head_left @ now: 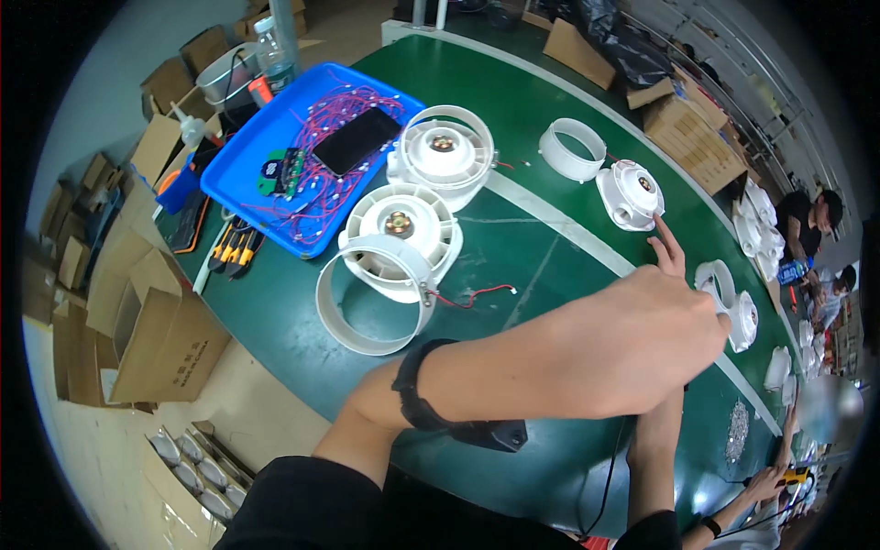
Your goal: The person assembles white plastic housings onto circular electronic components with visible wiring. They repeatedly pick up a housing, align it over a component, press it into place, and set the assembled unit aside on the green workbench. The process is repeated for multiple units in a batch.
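Note:
My left hand [632, 339] reaches across to the right over the table. Its back faces me, and its fingers look curled, with their grip hidden. My right hand is mostly behind it; the right forearm [654, 458] rises from the lower edge. Just past the left hand, fingertips touch or nearly touch a small white fan housing [632, 192]; which hand they belong to I cannot tell. Beside that housing stands a white ring [573, 151]. Nearer, another white ring [330, 307] leans against a finned white fan unit [399, 225]. Behind it sits a similar unit [435, 151].
A blue tray [247, 151] holds red wires, green circuit boards and a black phone [357, 140]. Screwdrivers [234, 249] lie beside it. More white housings [744, 321] line the right side, where co-workers sit. An open carton [174, 339] stands left of the table.

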Available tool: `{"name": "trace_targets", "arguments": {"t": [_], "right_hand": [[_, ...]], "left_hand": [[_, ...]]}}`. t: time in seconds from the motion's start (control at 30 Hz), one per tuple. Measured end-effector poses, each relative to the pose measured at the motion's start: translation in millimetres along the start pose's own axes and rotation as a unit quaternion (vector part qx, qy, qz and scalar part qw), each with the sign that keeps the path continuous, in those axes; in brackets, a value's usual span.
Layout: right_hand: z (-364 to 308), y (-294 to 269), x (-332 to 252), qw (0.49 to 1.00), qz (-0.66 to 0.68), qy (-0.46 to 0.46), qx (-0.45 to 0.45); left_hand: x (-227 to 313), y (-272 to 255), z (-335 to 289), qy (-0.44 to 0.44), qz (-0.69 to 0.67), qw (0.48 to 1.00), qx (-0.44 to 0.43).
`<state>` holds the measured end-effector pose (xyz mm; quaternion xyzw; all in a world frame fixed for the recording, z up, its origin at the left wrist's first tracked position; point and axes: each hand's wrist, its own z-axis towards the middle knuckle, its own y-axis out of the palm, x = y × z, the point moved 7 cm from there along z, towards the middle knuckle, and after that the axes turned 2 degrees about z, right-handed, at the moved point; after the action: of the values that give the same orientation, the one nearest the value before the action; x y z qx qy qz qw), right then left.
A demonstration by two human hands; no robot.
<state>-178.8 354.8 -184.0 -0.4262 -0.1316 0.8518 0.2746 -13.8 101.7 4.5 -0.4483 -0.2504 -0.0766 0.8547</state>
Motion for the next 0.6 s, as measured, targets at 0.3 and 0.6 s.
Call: {"name": "trace_targets", "arguments": {"t": [0.3,0.6], "right_hand": [[-2,13,5,0.964,0.156,0.214,0.000],[-66,174,-297,0.894,0.049,-0.125,-0.428]], "left_hand": [[27,-14,-11,0.051,0.093,0.989,0.106],[36,18,-11,0.038,0.146,0.961,0.230]]}}
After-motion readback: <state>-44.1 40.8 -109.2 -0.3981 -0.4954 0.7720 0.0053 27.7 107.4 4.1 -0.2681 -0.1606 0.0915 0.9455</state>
